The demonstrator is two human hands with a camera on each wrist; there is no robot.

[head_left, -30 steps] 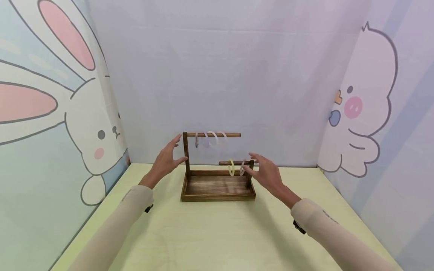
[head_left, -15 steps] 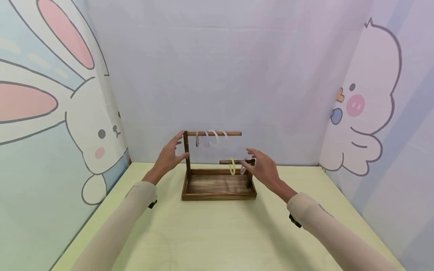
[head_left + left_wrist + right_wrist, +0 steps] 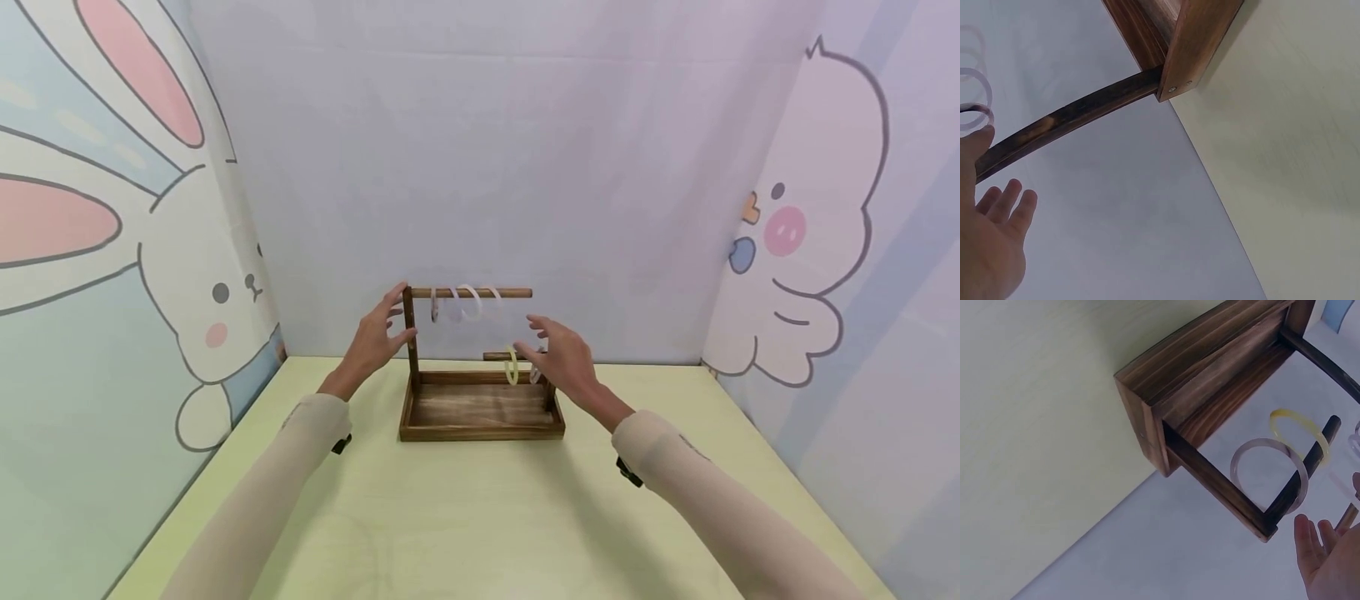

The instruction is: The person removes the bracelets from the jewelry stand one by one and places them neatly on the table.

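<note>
A dark wooden stand [image 3: 480, 410] with a tray base sits on the pale green table [image 3: 480, 517]. Its tall left post [image 3: 410, 333] carries an upper rod [image 3: 480, 292] with several pale bangles [image 3: 468, 305]. A lower rod [image 3: 501, 357] holds a yellow bangle [image 3: 512, 367] [image 3: 1302, 430] and a pale pink bangle [image 3: 1270, 467]. My left hand [image 3: 378, 336] [image 3: 988, 234] hovers open just left of the post, fingers spread. My right hand [image 3: 558, 354] [image 3: 1329, 559] is open above the stand's right end, in front of the lower rod, holding nothing.
Cartoon panels enclose the table: a rabbit [image 3: 202, 308] on the left, a chick [image 3: 810, 242] on the right, a plain lilac wall [image 3: 480, 167] behind the stand. Bare tabletop lies between me and the stand.
My right hand has moved left and slightly up, from beside the right post to in front of the lower rod. My left hand has edged closer to the tall post.
</note>
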